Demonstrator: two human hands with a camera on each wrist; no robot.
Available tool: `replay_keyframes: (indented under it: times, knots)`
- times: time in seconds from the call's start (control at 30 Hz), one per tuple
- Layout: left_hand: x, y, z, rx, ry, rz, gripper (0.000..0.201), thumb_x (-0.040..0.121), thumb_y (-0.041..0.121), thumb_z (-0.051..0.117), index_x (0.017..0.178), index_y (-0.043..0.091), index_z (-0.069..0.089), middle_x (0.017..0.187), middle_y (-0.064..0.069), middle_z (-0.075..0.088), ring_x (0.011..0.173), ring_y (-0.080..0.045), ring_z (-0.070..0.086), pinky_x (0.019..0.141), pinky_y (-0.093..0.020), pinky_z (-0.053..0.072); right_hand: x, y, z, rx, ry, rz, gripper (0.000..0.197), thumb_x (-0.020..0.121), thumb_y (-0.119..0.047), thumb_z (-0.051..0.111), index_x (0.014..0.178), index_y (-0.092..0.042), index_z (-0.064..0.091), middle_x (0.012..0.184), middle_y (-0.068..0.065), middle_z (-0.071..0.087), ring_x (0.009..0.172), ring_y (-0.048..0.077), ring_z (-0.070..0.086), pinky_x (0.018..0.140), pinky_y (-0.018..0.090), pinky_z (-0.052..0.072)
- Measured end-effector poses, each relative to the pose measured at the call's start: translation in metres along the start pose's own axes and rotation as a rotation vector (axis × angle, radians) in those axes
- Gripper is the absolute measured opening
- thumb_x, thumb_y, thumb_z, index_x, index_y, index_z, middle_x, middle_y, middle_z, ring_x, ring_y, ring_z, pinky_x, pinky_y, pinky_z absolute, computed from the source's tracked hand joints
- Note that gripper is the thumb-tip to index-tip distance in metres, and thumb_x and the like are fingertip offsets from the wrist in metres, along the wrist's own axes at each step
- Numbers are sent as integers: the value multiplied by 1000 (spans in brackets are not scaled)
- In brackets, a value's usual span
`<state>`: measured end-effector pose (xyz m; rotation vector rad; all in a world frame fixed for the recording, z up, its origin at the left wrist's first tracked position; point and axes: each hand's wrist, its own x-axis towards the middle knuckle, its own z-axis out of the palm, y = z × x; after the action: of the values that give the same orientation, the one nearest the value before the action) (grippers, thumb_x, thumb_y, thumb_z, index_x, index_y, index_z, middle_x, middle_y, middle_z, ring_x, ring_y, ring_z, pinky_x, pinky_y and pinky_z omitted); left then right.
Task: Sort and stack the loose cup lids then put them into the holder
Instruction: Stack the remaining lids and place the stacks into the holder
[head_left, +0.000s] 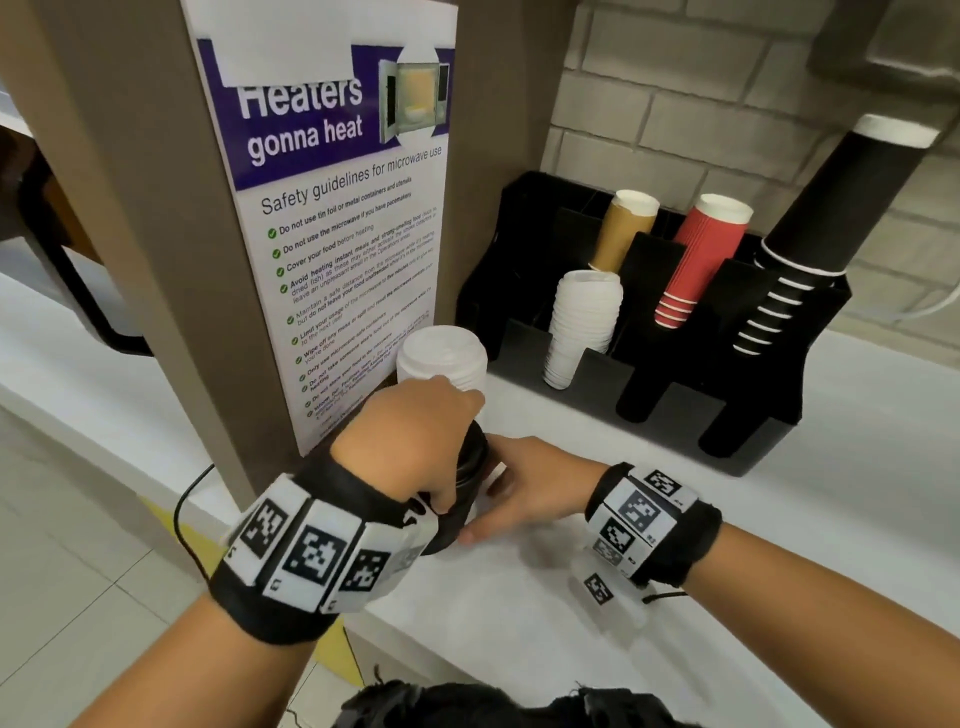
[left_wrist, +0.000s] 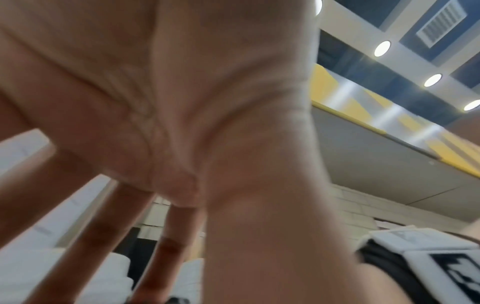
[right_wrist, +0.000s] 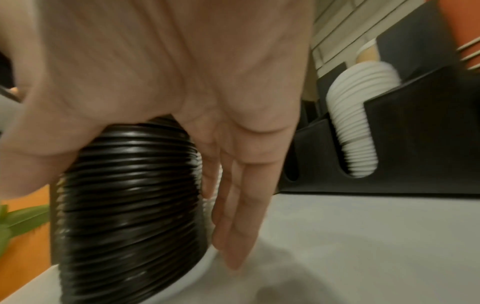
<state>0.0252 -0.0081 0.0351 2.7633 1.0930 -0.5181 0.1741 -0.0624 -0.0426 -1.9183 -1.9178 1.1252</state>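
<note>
A tall stack of black lids (head_left: 470, 499) stands on the white counter (head_left: 597, 649) near its left end. My left hand (head_left: 447, 457) grips the top of this stack from above. My right hand (head_left: 519, 493) holds its lower part, thumb in front and fingers behind. In the right wrist view the black lids (right_wrist: 130, 205) lean against my palm, and the straight fingers (right_wrist: 233, 226) reach down to the counter. A stack of white lids (head_left: 441, 358) stands just behind. The black holder (head_left: 753, 447) at the right has white lids (head_left: 582, 322) in one front slot.
The holder also carries brown cups (head_left: 621, 234), red cups (head_left: 701, 260) and a long black cup stack (head_left: 810, 228). A pillar with a microwave poster (head_left: 337, 234) rises at the left, close to both stacks. The counter's left edge drops to the floor.
</note>
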Motion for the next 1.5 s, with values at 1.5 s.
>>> replay_keyframes:
  times: [1.5]
  knots:
    - [56, -8, 4, -1294, 762, 386, 37, 90, 12, 68, 113, 39, 58, 121, 12, 58, 106, -6, 62, 80, -13, 51, -8, -2, -110, -77, 215, -8, 79, 71, -27, 83, 137, -24, 40, 123, -1, 55, 112, 16, 55, 92, 33, 53]
